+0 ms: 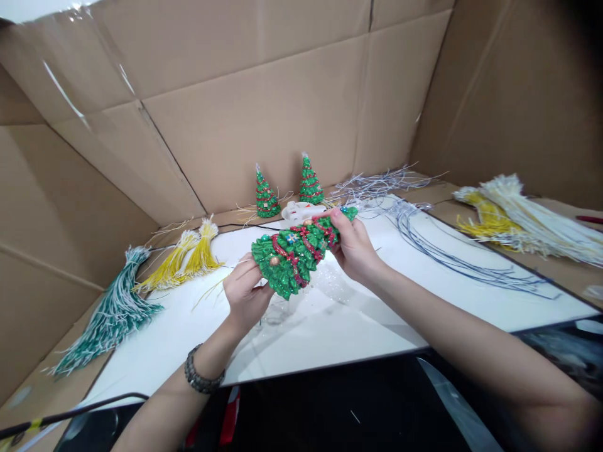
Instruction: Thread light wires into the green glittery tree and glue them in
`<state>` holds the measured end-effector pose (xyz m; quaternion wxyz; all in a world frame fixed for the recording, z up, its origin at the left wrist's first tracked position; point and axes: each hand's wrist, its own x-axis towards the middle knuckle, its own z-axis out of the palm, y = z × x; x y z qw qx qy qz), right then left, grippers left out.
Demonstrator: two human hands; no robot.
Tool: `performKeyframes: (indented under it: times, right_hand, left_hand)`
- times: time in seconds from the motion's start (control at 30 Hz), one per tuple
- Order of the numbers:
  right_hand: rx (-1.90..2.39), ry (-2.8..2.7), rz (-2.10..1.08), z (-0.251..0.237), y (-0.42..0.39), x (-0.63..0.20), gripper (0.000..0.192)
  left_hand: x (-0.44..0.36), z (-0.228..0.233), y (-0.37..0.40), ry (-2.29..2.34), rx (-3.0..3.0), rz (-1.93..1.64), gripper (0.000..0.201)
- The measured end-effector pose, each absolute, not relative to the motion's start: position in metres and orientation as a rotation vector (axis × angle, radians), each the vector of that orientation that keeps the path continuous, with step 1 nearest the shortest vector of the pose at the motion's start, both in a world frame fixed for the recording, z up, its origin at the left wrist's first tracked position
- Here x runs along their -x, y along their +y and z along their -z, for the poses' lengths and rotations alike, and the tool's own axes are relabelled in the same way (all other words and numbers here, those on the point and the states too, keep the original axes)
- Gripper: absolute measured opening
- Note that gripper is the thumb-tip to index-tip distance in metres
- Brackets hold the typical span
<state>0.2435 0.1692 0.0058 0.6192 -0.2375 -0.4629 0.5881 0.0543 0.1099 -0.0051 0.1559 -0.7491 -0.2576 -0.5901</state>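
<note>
A green glittery Christmas tree figurine (294, 251), with red garlands and small ornaments, is held on its side above the white board (377, 320). My left hand (247, 292) grips its wide base at the left, the fingertips partly hidden behind it. Around the narrow top end, at the right, my right hand (353, 245) is closed with the thumb on the near side. Beyond the figurine lies a white tool that looks like a glue gun (301, 211), partly covered by the tree. Loose glitter (330, 289) is scattered on the board below.
Two more tree figurines, a left one (266, 196) and a right one (309, 182), stand upright by the cardboard wall (264, 119). Green wires (110, 307), yellow wires (188, 254), white wires (541, 220) and grey wires (447, 245) lie around the board. A black cable (75, 411) runs at lower left.
</note>
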Motion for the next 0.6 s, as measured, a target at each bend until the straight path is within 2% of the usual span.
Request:
performKeyframes:
  times: [0.4,0.6]
  right_hand:
    - [0.541,-1.092,-1.357,-0.007,0.1645,-0.2438,0.047]
    - [0.441,-1.192,-1.36,-0.0049,0.1691,-0.2471,0.044]
  left_hand:
    - [-0.0554,0.0061,0.1115,-0.776,2.144,1.749,0.03]
    - [-0.0536,0.0086,0.1116,-0.723,2.115,1.654,0.029]
